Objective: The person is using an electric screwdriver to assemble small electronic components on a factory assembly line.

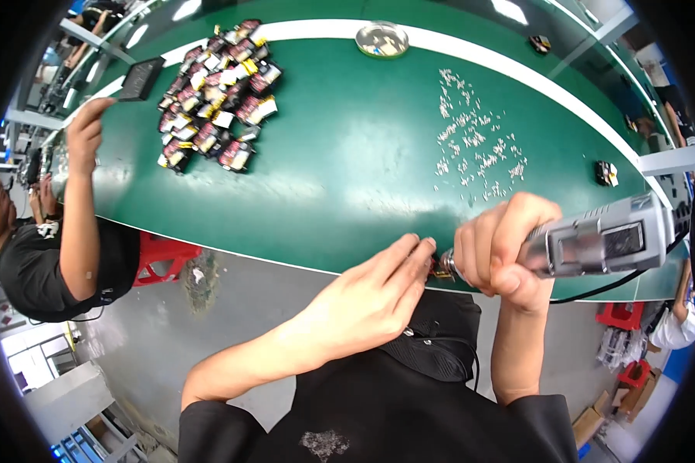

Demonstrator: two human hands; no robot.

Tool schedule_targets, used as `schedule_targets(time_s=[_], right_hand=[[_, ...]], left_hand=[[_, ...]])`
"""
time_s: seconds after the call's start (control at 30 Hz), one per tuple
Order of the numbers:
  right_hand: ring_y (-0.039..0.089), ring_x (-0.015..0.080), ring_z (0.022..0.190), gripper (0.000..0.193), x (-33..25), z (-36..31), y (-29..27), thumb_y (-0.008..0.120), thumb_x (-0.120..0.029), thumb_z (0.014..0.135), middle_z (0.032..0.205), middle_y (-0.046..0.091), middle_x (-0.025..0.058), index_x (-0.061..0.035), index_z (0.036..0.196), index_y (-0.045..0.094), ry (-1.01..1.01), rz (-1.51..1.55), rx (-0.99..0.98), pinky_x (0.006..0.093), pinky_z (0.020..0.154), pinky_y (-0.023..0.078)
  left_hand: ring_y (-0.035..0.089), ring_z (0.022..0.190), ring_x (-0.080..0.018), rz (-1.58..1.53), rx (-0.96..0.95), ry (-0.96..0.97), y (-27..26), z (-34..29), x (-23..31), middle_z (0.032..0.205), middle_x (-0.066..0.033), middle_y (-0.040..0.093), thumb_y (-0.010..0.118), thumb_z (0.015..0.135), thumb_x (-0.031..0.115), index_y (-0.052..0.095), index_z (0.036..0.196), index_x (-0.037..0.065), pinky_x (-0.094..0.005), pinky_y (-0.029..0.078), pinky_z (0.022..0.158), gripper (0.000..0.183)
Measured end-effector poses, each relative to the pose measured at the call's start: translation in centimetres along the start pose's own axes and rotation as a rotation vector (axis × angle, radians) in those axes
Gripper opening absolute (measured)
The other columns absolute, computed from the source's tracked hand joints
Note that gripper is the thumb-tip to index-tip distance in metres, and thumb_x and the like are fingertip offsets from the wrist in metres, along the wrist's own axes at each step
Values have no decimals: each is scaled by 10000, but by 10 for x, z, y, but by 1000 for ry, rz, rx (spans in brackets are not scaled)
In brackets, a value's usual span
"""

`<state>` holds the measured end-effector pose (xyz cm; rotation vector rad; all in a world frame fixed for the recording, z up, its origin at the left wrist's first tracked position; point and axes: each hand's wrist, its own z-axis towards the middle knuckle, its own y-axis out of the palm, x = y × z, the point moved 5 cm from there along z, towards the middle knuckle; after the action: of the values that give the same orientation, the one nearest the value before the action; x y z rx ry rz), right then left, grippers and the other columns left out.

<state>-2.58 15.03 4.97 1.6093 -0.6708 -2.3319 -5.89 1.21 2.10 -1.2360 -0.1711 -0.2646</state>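
Note:
My right hand [506,247] is wrapped round a grey corded power tool [602,245]. The tool lies nearly level, with its metal tip pointing left toward my left hand [367,297]. At the table's near edge, the fingers of that left hand are pressed together on a small dark part with yellow bits [442,270]. Most of the part is hidden by my fingers and the tool tip. The tip is close to the part; whether they touch I cannot tell. Small pale slivers [483,143] lie scattered on the green table [340,147] beyond my right hand.
A heap of black-and-yellow block-shaped parts [216,100] sits at the far left. A round metal dish [382,40] holding small bits stands at the back. One loose block [606,174] lies at right. At left, another person's hand [85,135] is by a dark flat panel [140,79].

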Motion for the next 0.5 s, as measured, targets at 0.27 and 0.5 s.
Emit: schedule_targets(time_s=[0.27,0.5], right_hand=[[401,94,396,269,-36,-30,-18,665,-220,881,510,411,-17,-51,871,456,-239,207,-6,251,428,370],[291,50,383,208,-45,-76,-67,510,-216,949,503,306,-51,-105,833,377,-289,215,437,222,434,336]], left_hand=[[550,1084,-330,13,53,-140,-31,-9,-31,1179,-167,568,622,732,-8,564,1136,-25,-384,512,852,409],[481,1163,-350,551,211,-594,-103,-40,-170,1235,-176,541,549,868,58,493,1228,-20,-428,383,995,373]])
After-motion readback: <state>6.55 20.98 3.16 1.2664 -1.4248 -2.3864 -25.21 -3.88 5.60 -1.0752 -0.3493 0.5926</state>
